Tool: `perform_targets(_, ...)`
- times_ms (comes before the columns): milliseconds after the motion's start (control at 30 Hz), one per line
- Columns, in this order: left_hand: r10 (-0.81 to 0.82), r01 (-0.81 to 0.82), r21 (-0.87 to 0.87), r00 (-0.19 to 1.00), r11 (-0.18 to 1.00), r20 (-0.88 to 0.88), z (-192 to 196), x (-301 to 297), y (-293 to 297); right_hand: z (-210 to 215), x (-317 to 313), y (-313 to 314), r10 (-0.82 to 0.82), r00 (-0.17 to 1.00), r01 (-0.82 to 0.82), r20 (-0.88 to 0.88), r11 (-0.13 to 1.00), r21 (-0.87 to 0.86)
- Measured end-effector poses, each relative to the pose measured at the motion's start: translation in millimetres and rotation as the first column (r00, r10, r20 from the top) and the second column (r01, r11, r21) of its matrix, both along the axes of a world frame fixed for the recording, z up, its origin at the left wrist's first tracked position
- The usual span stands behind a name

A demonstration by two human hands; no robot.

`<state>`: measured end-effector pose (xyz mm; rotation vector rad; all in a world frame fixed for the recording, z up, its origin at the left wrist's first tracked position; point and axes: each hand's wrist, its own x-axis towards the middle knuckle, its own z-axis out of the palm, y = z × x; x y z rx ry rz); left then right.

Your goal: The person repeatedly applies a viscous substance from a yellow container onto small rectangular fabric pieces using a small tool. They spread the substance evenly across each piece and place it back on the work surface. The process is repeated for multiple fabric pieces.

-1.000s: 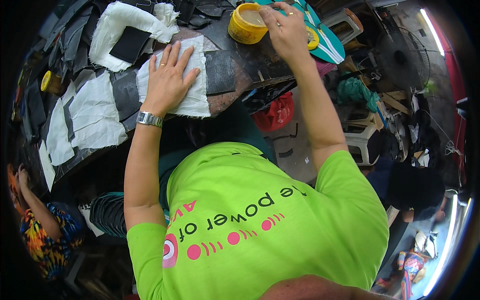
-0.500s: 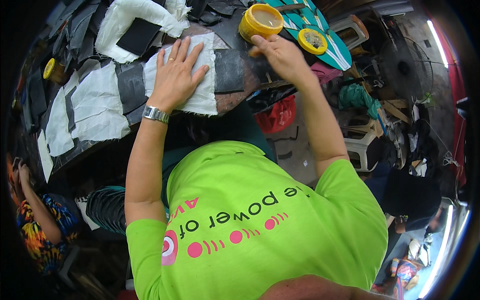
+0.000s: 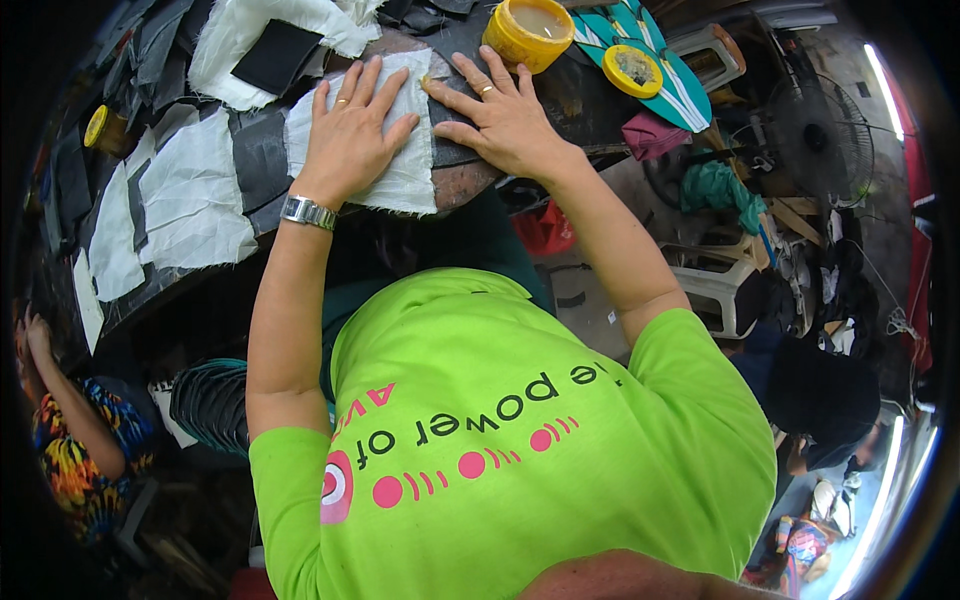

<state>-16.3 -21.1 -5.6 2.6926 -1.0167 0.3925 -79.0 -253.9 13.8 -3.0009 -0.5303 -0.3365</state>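
Note:
My left hand (image 3: 350, 130) lies flat, fingers spread, on a white frayed-edged cloth piece (image 3: 408, 165) on the worktable. Beside it, my right hand (image 3: 503, 122) reaches over a black sheet piece (image 3: 452, 153), its fingers apart. Its index fingertip looks coated with something yellowish and touches the cloth's right edge. The hand hides most of the black piece. Just beyond the right fingers stands an open yellow tub (image 3: 513, 42) with a pale, cloudy substance inside. Further left along the table edge, another white cloth piece (image 3: 195, 195) lies next to a black piece (image 3: 261, 158).
A yellow lid (image 3: 632, 72) rests on teal sole-shaped pieces (image 3: 680, 95) at the right. Folded white cloth with a black square (image 3: 277, 57) lies farther back. A second yellow-lidded jar (image 3: 107, 130) stands at left. A fan (image 3: 820, 135) and white plastic stool (image 3: 715, 290) are to the right.
My right hand has moved left from beside the yellow tub to the black piece and the cloth's edge. My left hand stays flat on the cloth.

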Motion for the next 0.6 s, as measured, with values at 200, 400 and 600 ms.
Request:
perform_targets(200, -0.02, 0.021, -0.033, 1.0, 0.999, 0.02, -0.2, 1.5, 0.7, 11.1, -28.2, -20.5, 0.167, 0.982, -0.164, -0.084, 0.985, 0.043)
perform_targets(400, -0.015, 0.017, 0.045, 0.999, 0.999, -0.043, 7.3, 3.4, 1.1, 20.5, -56.8, -21.0, 0.313, 0.95, -0.308, -0.013, 0.939, 0.152)
perform_targets(600, -0.061, 0.062, 0.001, 0.988, 0.998, -0.142, 34.6, 13.1, -0.4, 38.6, -71.0, -36.0, 0.355, 0.935, -0.221, 0.018, 0.541, 0.811)
